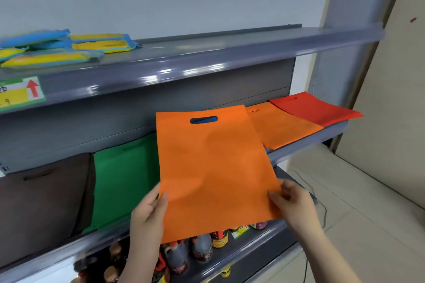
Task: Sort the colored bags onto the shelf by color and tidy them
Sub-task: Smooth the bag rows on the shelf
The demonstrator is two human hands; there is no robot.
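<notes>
Both hands, left hand [149, 211] and right hand [293, 202], pinch the orange bag [216, 172] above the shelf [299, 147]; we should slide it flat right onto the orange pile [282, 126], edges squared.

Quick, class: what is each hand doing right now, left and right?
Left hand: closed on the lower left edge of the orange bag, thumb on top.
Right hand: closed on the same bag's lower right corner, pinching it.
</notes>
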